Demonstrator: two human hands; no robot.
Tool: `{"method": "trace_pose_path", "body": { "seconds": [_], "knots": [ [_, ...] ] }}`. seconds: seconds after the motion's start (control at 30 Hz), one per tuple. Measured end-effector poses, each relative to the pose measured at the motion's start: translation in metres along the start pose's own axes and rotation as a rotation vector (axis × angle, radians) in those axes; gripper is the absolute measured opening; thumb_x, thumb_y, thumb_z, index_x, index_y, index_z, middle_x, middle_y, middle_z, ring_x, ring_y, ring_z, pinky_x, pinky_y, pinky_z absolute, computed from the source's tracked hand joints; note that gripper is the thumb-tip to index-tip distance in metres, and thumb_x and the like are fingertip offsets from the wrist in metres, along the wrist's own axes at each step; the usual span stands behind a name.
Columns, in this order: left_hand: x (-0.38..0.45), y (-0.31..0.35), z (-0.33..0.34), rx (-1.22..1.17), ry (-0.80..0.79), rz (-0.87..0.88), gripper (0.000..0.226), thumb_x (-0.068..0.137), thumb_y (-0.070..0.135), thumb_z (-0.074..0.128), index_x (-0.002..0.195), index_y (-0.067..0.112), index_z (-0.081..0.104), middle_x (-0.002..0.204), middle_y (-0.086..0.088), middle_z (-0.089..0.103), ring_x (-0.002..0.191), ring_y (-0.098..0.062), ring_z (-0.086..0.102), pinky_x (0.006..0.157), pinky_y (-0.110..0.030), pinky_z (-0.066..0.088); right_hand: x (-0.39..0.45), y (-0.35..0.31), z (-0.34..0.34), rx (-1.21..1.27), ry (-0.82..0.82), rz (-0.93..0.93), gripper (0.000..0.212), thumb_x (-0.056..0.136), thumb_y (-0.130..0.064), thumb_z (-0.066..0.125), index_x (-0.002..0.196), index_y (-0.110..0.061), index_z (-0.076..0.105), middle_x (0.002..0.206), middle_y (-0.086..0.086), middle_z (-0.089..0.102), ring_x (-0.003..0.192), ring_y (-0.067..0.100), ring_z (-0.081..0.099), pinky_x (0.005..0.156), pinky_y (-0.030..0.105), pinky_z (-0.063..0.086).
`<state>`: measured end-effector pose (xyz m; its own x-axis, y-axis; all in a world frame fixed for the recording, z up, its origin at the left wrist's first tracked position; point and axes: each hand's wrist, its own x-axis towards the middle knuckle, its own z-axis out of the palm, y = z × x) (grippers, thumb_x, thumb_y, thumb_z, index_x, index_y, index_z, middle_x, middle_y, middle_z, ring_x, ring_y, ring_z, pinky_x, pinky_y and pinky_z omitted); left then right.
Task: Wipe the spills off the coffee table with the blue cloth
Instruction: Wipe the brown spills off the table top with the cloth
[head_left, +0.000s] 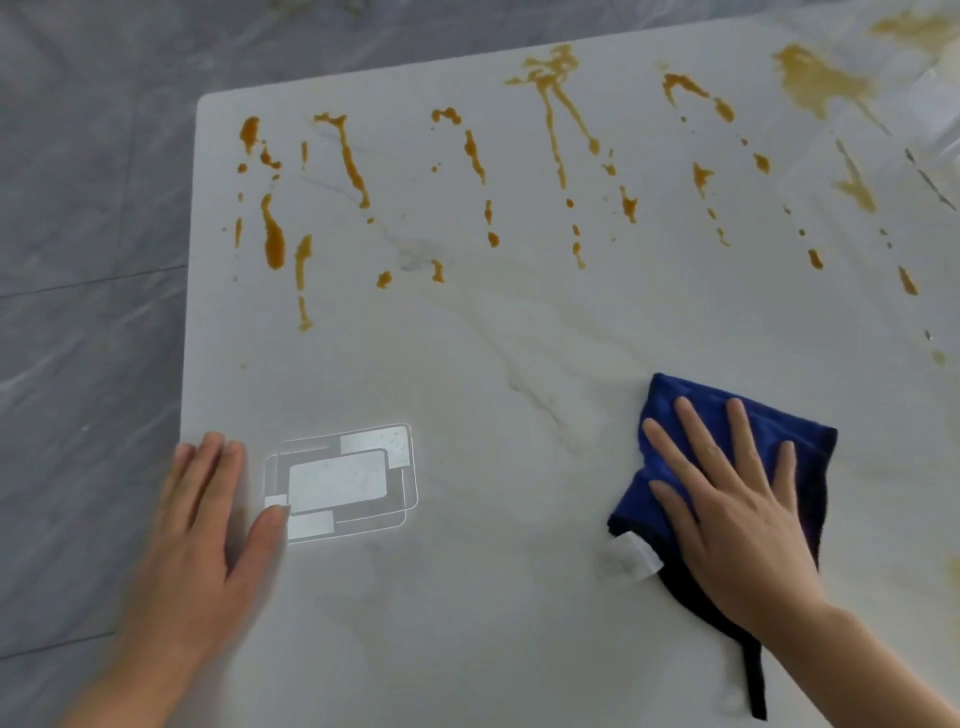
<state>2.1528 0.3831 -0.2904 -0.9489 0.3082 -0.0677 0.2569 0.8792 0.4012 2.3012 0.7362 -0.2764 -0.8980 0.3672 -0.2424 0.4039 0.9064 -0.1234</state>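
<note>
hands: my right hand (737, 499) flat, pressing blue cloth (727, 410); left hand (208, 525) flat, empty on worktop (493, 597)
risk: I'd guess orange spills (272, 239) smear if I sweep the cloth through them too fast

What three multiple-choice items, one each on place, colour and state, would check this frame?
1. Where does the blue cloth lie?
A. on the floor
B. on the table's near right part
C. over the far stains

2. What colour are the stains?
A. orange-brown
B. green
C. black

3. How is the right hand?
A. clenched in a fist
B. lifted clear of the cloth
C. flat, fingers spread, on the cloth

Key: 1 B, the cloth sits on the table nearer than the stains; 2 A, streaks look orange-brown; 3 C, open palm presses the cloth.
</note>
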Motion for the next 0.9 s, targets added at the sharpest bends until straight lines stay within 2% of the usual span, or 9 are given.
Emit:
{"method": "trace_pose_path", "body": {
  "seconds": [0.13,0.2,0.3,0.4,0.47,0.63,0.73,0.8,0.9],
  "knots": [
    [0.0,0.001,0.0,0.007,0.017,-0.012,0.085,0.077,0.059,0.031,0.142,0.005,0.033,0.15,0.009,0.016,0.141,0.002,0.003,0.115,-0.022,0.006,0.014,-0.024,0.0,-0.019,-0.01,-0.066,0.063,0.082,-0.06,-0.018,0.139,-0.039,-0.002,0.149,-0.013,-0.007,0.14,0.025,-0.019,0.11,0.054,-0.008],
    [0.0,0.001,-0.001,-0.008,0.018,-0.038,0.089,0.076,0.066,0.029,0.143,0.007,0.032,0.15,0.011,0.014,0.142,-0.002,0.004,0.116,-0.03,0.01,0.022,-0.035,0.0,-0.017,-0.009,-0.087,0.063,0.082,-0.06,-0.02,0.139,-0.038,-0.002,0.149,-0.013,-0.008,0.14,0.025,-0.019,0.11,0.055,-0.008],
    [0.0,0.001,-0.001,-0.023,0.006,-0.035,0.102,0.074,0.082,0.016,0.143,0.008,0.031,0.15,0.01,0.014,0.143,-0.005,0.005,0.115,-0.027,0.009,0.032,-0.05,-0.001,-0.023,-0.009,-0.112,0.062,0.084,-0.058,-0.018,0.139,-0.036,0.002,0.15,-0.012,-0.003,0.14,0.027,-0.014,0.11,0.056,-0.005],
    [-0.001,0.002,-0.002,-0.038,0.008,-0.037,0.104,0.073,0.083,0.011,0.141,0.008,0.034,0.15,0.009,0.017,0.144,-0.009,0.009,0.115,-0.029,0.011,0.04,-0.065,-0.005,-0.024,0.004,-0.106,0.06,0.089,-0.054,-0.01,0.139,-0.032,0.014,0.15,-0.008,0.012,0.14,0.031,0.001,0.108,0.06,0.007],
    [-0.001,0.004,-0.005,-0.052,-0.001,-0.059,0.103,0.073,0.083,0.011,0.141,0.01,0.035,0.15,0.012,0.018,0.143,-0.004,0.008,0.114,-0.03,0.014,0.045,-0.076,-0.008,-0.014,-0.002,-0.095,0.059,0.093,-0.051,-0.005,0.138,-0.027,0.024,0.147,-0.005,0.022,0.138,0.034,0.012,0.105,0.062,0.016],
    [0.015,0.006,-0.024,0.031,-0.02,0.081,0.086,0.087,0.069,0.017,0.132,0.003,0.048,0.144,-0.006,0.035,0.136,-0.018,0.022,0.1,-0.044,0.033,0.055,-0.095,-0.01,0.026,-0.001,-0.077,0.062,0.094,-0.051,-0.001,0.137,-0.025,0.035,0.146,-0.004,0.025,0.138,0.035,0.015,0.103,0.065,0.018],
    [0.044,0.001,-0.039,-0.045,0.023,0.045,0.084,0.083,0.072,0.017,0.14,0.014,0.037,0.149,0.008,0.022,0.141,-0.006,0.011,0.108,-0.037,0.024,0.058,-0.105,-0.013,0.053,0.005,-0.046,0.063,0.093,-0.053,-0.003,0.137,-0.026,0.032,0.146,-0.005,0.022,0.139,0.033,0.012,0.105,0.065,0.015],
    [0.072,-0.001,-0.048,-0.082,0.037,0.046,0.078,0.083,0.068,0.025,0.144,0.019,0.029,0.151,0.014,0.014,0.141,0.001,0.004,0.111,-0.03,0.016,0.061,-0.111,-0.014,0.073,0.008,-0.035,0.062,0.091,-0.055,-0.004,0.136,-0.028,0.028,0.146,-0.006,0.021,0.14,0.032,0.01,0.106,0.065,0.013],
    [0.124,-0.004,-0.053,-0.07,0.082,0.057,0.065,0.091,0.05,0.042,0.144,0.015,0.028,0.156,0.002,0.018,0.144,-0.009,0.008,0.113,-0.028,0.012,0.067,-0.124,-0.019,0.061,0.003,-0.051,0.062,0.092,-0.054,-0.002,0.136,-0.027,0.031,0.146,-0.005,0.027,0.138,0.035,0.013,0.104,0.065,0.017]
  ]
}}
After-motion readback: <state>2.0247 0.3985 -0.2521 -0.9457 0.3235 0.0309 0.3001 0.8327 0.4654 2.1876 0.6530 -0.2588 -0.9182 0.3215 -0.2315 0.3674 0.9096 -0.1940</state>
